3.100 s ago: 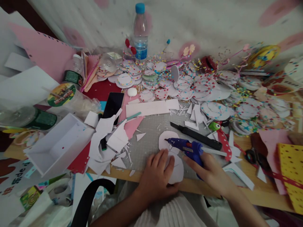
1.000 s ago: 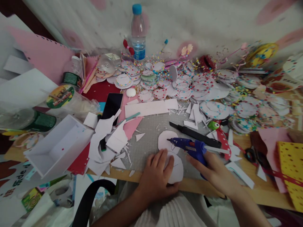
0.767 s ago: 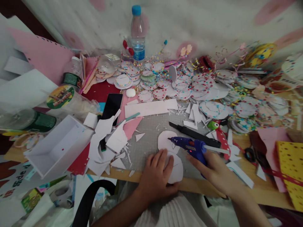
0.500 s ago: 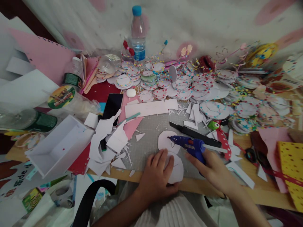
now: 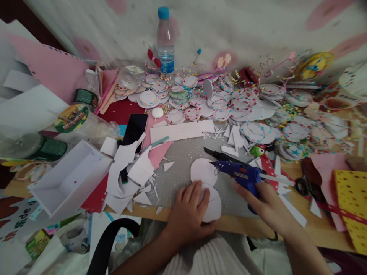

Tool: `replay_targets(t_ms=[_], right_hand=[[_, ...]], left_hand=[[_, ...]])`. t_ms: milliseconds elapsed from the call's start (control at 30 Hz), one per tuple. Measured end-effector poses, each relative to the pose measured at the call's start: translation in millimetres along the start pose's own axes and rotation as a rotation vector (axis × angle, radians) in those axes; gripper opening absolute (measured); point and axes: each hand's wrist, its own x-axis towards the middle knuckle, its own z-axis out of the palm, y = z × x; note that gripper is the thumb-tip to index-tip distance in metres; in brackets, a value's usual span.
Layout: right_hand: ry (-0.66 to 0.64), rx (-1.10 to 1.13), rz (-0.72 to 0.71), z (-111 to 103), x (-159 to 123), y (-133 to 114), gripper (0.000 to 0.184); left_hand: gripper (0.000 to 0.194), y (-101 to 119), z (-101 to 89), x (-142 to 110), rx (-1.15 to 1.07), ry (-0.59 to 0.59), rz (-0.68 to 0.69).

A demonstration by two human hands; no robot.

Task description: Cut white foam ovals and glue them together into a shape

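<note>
My right hand (image 5: 262, 204) is closed around a blue hot glue gun (image 5: 239, 170) with a glue stick poking out of its back. Its nozzle points left, at the right edge of a round white piece (image 5: 203, 171). Closer to me lies a second white disc (image 5: 213, 204), whose upper edge meets the first piece. My left hand (image 5: 190, 212) rests on these pieces, fingers stretched out, covering part of the nearer one. A black utility knife (image 5: 219, 154) lies behind the glue gun, partly hidden by it.
White scraps (image 5: 142, 168) and an open white box (image 5: 73, 177) stand on the left, near a black phone (image 5: 134, 130). Decorated discs (image 5: 219, 101) pile up along the back beside a water bottle (image 5: 166, 46). Scissors (image 5: 308, 187) and a yellow dotted item (image 5: 351, 206) lie right.
My right hand has moved the glue gun to the right, its nozzle going from over the far white piece to its edge. My left hand stays in place.
</note>
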Motion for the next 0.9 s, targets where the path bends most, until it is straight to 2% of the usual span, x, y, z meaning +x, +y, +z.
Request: replay_targets(t_ms=[567, 900], right_hand=[[-0.021, 0.011, 0.02, 2.2, 2.6, 6.9, 0.041], [-0.02, 0.015, 0.044, 5.1, 1.8, 7.9, 0.046]], left_hand=[[0.063, -0.4, 0.2, 0.4, -0.002, 0.011, 0.015], [0.063, -1.4, 0.7, 0.9, -0.001, 0.016, 0.011]])
